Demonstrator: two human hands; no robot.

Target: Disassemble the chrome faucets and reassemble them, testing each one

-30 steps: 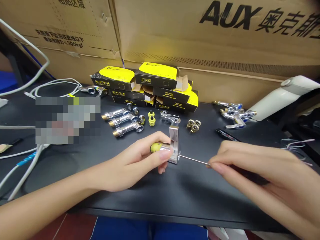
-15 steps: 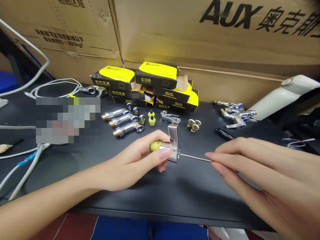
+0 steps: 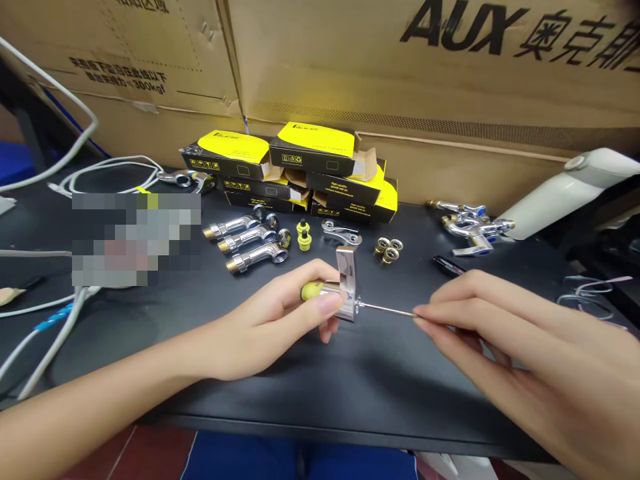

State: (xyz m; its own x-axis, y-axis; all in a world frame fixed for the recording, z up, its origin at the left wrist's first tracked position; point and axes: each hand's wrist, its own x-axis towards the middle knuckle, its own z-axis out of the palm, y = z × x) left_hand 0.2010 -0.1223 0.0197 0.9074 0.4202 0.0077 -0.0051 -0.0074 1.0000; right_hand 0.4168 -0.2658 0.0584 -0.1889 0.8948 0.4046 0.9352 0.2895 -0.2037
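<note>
My left hand point(image 3: 295, 313) is closed around a chrome faucet handle point(image 3: 347, 275) above the front part of the desk. A yellow valve cartridge point(image 3: 312, 291) sticks out of the handle's left end. Between the fingertips of my right hand point(image 3: 505, 340) is a thin screwdriver point(image 3: 387, 310), held roughly level. Its tip meets the right end of the handle, where a small screw point(image 3: 359, 304) seems to sit. The back end of the screwdriver is hidden by my right hand.
Behind my hands lie chrome faucet bodies point(image 3: 257, 257), yellow cartridges point(image 3: 304, 240), another chrome handle point(image 3: 341, 233) and brass rings point(image 3: 390, 255). Yellow-black boxes point(image 3: 310, 150) are stacked at the back. On the right are a marker point(image 3: 447, 266), assembled faucets point(image 3: 470, 230) and a white bottle point(image 3: 560, 197).
My right hand has shifted slightly left and up along the screwdriver, closer to the handle. The handle has turned a little in my left hand.
</note>
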